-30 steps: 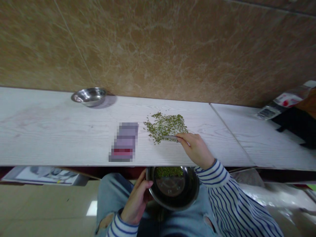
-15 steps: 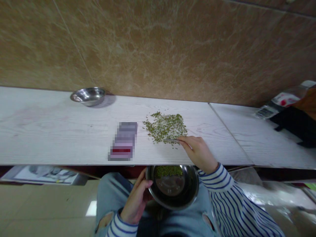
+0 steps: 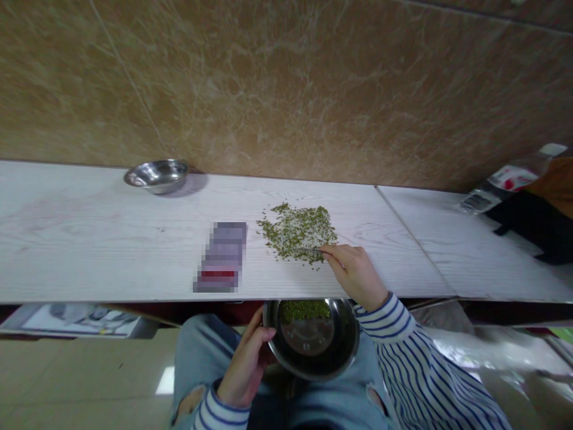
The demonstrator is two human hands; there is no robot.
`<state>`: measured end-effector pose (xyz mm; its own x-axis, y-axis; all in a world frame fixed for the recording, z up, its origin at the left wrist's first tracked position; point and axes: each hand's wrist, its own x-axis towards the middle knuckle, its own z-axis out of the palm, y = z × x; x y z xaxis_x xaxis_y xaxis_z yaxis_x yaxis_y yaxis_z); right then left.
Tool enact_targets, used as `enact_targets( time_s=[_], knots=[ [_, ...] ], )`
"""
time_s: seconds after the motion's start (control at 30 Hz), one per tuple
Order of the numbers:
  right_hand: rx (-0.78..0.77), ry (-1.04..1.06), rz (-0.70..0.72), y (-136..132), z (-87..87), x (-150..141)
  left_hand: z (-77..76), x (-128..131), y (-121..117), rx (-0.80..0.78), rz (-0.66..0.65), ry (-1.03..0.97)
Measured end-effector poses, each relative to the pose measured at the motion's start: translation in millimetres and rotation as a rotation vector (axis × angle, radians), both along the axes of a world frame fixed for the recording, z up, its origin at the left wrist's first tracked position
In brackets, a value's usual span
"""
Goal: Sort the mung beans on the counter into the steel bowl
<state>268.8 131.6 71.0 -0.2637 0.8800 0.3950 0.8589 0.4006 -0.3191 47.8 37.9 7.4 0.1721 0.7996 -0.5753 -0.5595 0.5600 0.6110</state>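
A loose heap of small green beans (image 3: pixel 297 230) lies on the white wood-grain table (image 3: pixel 111 251). My right hand (image 3: pixel 354 273) pinches a thin metal tool (image 3: pixel 308 250), whose tip rests at the heap's near edge. On my lap, below the table edge, sits a steel bowl (image 3: pixel 312 338) with some green beans in its far side. My left hand (image 3: pixel 246 361) grips that bowl's left rim.
A second steel bowl (image 3: pixel 156 175) stands at the back left against the brown marble wall. A blurred-out flat object (image 3: pixel 221 257) lies left of the heap. A plastic bottle (image 3: pixel 505 182) and dark items sit at the far right.
My right hand with the tool has shifted slightly along the near edge of the heap; a few beans have moved. The left hand and the lap bowl have stayed put.
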Motion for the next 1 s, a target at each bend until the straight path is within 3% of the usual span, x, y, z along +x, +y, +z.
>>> enact_targets(
  time_s=[0.27, 1.0],
  knots=[
    [-0.032, 0.018, 0.036, -18, 3.7, 6, 0.2, 3, 1, -0.015, -0.002, 0.021],
    [-0.025, 0.002, -0.084, -31, -2.4, 30, 5.0, 7, 0, 0.007, -0.04, 0.014]
  ],
)
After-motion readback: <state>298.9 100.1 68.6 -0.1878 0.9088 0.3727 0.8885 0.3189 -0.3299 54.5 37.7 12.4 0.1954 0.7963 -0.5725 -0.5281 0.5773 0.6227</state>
